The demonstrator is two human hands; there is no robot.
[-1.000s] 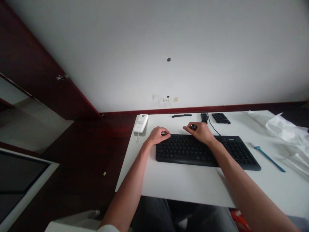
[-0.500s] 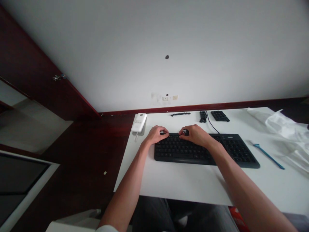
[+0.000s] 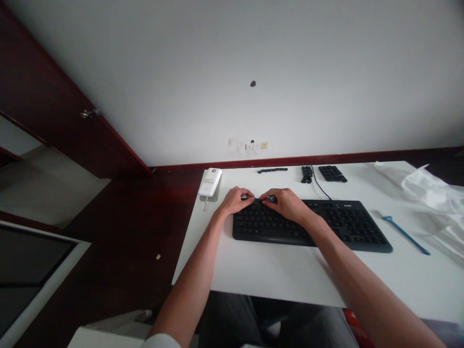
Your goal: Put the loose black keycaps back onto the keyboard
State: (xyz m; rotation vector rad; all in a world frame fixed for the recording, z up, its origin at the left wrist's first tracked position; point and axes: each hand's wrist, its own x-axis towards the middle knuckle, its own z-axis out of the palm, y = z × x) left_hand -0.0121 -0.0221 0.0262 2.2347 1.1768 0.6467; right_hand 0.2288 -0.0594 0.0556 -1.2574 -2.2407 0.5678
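Hands closer together than in the earlier frame, now almost meeting over the far edge of the keyboard. Left to right: a white power bank point(image 3: 209, 182) with a short cable lies at the far left corner of the white desk point(image 3: 203, 263), just beside the left hand point(image 3: 235, 202). The left hand's fingers point(image 3: 243, 194) curl narrowly down onto the far row of keys; whether they hold anything cannot be told. The black keyboard point(image 3: 311, 224) lies flat and roughly central on the desk. The right hand point(image 3: 286, 204) has its fingers drawn narrow around a small dark glossy object point(image 3: 271, 198), too small to identify, at the keyboard's far edge. Rows of loose black keycaps point(image 3: 272, 170) lie along the far desk edge, beyond the keyboard. A blue plastic tool point(image 3: 406, 235) lies right of the keyboard, near a crumpled white plastic sheet point(image 3: 431, 193). A broad strip of desk separates the keyboard from the near edge.
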